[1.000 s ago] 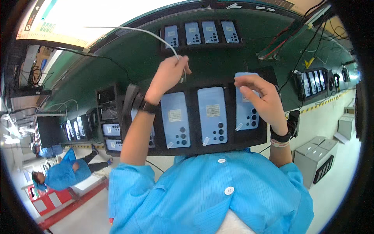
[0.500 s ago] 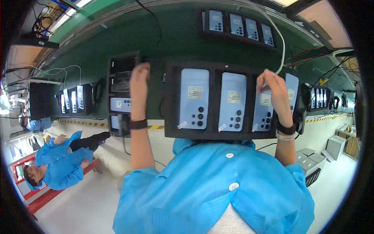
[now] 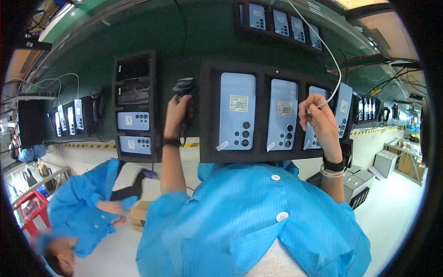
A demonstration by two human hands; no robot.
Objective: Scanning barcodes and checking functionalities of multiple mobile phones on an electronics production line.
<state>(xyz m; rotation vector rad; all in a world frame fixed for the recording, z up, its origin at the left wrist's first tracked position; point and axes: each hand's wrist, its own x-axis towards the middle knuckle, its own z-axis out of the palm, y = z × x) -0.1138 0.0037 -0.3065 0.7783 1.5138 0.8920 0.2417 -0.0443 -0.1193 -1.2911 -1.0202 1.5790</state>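
Left hand (image 3: 177,110): fingers appear curled around a black handheld device with a rounded head (image 3: 185,84), tilted over the dark green surface (image 3: 173,53) between two trays. The view is blurred here, so the firmness of the grip cannot be confirmed.

Right hand (image 3: 319,114): thumb and fingertips pinched nearly together on the end of a thin white cable (image 3: 339,69), which arcs up and away across the surface. This hand is above the third pale blue phone from the left (image 3: 310,135) and partly hides it; contact between them cannot be determined.

Four pale blue phones, camera side up, are at the large black foam tray (image 3: 263,115) in front of the person. The first (image 3: 237,87) and second (image 3: 284,92) lie in separate recesses. The fourth (image 3: 344,108) appears slanted; its seating cannot be verified.

To the left, a narrow black tray (image 3: 154,101) holds two more pale blue phones (image 3: 134,121) in its lower compartments.

Risks, as judged: a hard cable tip lowered carelessly could scratch a back panel or camera ring. Slack in the cable could snag the fourth phone and drag it askew. A loose left grip could drop the device onto the edge of either neighbouring tray. Attention divided between both hands would make each fault likelier.
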